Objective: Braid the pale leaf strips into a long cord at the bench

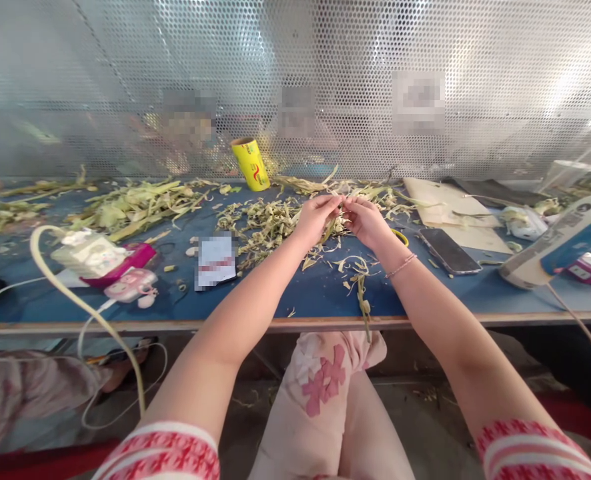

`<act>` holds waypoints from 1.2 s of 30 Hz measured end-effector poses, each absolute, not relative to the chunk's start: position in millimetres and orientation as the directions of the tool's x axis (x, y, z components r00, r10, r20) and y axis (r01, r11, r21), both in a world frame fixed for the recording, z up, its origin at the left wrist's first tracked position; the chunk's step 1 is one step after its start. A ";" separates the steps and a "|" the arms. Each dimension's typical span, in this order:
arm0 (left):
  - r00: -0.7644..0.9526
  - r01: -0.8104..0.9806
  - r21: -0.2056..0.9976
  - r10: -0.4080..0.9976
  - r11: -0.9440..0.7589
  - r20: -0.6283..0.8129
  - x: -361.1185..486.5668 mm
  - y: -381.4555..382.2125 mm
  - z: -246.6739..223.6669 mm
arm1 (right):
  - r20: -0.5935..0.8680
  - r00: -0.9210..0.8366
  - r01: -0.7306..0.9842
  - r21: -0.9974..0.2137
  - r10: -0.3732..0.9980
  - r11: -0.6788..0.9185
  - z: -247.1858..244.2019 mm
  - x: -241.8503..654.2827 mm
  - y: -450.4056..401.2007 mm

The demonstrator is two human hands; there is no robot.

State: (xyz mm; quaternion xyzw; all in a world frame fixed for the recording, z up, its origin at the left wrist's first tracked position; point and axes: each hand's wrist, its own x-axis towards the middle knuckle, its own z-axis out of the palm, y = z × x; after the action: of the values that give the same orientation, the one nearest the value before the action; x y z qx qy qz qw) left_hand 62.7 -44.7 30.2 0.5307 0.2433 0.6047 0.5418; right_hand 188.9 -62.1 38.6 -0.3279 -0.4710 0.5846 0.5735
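Both hands meet over dried plant pieces on the blue table. My left hand [317,217] has its fingers pinched together, and its fingertips nearly touch those of my right hand [364,220], which is also pinched. Whatever lies between the fingertips is too small to make out. A pile of pale green, curled plant bits [270,223] spreads beside and behind my left hand. Below my right hand, a stringy plant strand [362,293] hangs over the table's front edge.
Longer stalks [135,207] lie at the left, near a white power strip [88,253] with cables. A yellow tube [250,165] stands tilted at the back. On the right are a phone [449,251], cardboard [450,207] and a large white-and-blue container [560,240]. A perforated metal panel [345,80] rises behind.
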 end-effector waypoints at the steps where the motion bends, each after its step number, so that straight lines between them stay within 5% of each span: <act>1: 0.156 -0.418 0.872 0.925 -0.255 0.346 62.4 -45.7 31.6 | 0.158 -0.130 -0.354 -0.929 0.979 0.104 38.5 188.7 -62.5; 7: 0.199 -0.460 0.877 0.947 -0.137 0.253 62.0 -52.1 37.4 | 0.210 -0.115 -0.273 -0.946 0.971 0.173 36.1 186.3 -62.8; 15: 0.012 -0.219 0.913 0.935 -0.344 0.355 61.5 -39.2 25.5 | 0.366 -0.049 0.033 -0.929 0.929 0.368 26.0 185.3 -51.8; 22: -0.055 -0.018 0.930 0.929 -0.367 0.366 56.4 -37.8 23.8 | 0.692 -0.122 0.454 -0.598 0.711 0.660 27.8 186.4 -57.0; 36: -0.011 -0.141 0.919 0.929 -0.368 0.370 57.7 -36.7 25.8 | 0.814 -0.322 0.539 -0.262 0.483 0.801 33.9 192.5 -59.8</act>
State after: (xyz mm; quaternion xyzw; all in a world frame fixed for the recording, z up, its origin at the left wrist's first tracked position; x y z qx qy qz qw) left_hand 57.7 -36.7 25.8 0.5526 0.3563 0.6152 0.4349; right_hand 192.5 -59.8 33.9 -0.3145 -0.8125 -0.0286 0.4901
